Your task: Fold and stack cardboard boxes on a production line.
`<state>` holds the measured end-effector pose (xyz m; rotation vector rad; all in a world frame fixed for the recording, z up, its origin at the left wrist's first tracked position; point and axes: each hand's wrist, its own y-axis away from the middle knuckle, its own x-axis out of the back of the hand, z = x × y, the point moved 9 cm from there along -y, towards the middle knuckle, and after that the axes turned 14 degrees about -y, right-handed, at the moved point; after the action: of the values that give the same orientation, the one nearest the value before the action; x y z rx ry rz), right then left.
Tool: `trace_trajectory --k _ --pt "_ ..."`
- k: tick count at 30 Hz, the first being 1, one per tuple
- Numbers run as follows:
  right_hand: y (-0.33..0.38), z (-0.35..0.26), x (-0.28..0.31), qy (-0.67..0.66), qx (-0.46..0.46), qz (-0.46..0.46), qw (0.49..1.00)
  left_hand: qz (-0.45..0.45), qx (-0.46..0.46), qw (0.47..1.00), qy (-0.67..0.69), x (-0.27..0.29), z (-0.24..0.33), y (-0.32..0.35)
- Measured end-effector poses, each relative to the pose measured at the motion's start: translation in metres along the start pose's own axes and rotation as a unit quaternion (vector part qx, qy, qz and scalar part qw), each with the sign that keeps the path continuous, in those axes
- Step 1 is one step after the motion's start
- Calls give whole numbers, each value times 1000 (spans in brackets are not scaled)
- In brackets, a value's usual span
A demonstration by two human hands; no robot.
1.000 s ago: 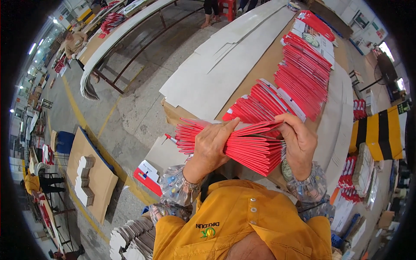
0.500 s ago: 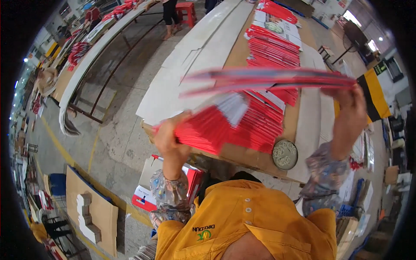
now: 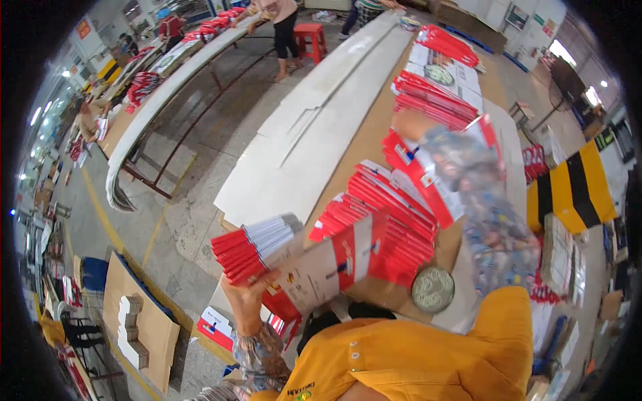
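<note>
My left hand point(image 3: 245, 298) is closed around the lower end of a fanned bundle of red-and-white printed flat cartons point(image 3: 294, 267), raised at the table's near edge. A wide panel of the bundle faces up toward me. My right hand point(image 3: 413, 125) reaches far forward over the row of similar flat cartons point(image 3: 394, 234) on the table. Motion blurs this hand, so its fingers do not read clearly. Under the right forearm lie flat cartons point(image 3: 424, 174) with their printed faces up. A round grey-green dish point(image 3: 433, 289) with pale rings sits near the front edge.
Long white sheets point(image 3: 301, 147) cover the table's left side, beside brown cardboard. A red stool point(image 3: 309, 41) and a person point(image 3: 281, 27) are beyond, by a second long table point(image 3: 150, 100). A yellow-and-black striped panel point(image 3: 572, 187) stands at the right.
My right hand has swung from the raised right side to far forward; the carton bundle it held is no longer raised there. My left hand has lowered slightly toward me with its bundle.
</note>
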<state>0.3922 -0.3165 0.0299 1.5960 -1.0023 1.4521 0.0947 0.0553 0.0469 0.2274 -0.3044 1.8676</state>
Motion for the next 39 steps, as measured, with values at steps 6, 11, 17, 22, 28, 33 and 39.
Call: trace_trajectory --k 6,11,17,22,28,33,39 --pt "-51 22 -154 -40 32 -115 992 -3 64 992 110 -39 -12 12" --pt "-3 -31 -44 -478 -8 13 878 14 98 987 126 -43 -19 0" --pt "134 -41 -62 -758 -84 -80 642 -40 151 971 182 -57 -46 -51" --pt "209 -76 -116 -763 -188 -68 615 -111 279 928 220 -89 -117 -54" --pt "290 -102 -163 -730 -248 -5 636 -186 335 894 232 -119 -135 -9" --pt "310 -107 -152 -690 -251 49 677 -222 326 892 220 -126 -121 -12" --pt "323 -109 -171 -661 -263 66 700 -297 318 883 175 -128 -101 -25"
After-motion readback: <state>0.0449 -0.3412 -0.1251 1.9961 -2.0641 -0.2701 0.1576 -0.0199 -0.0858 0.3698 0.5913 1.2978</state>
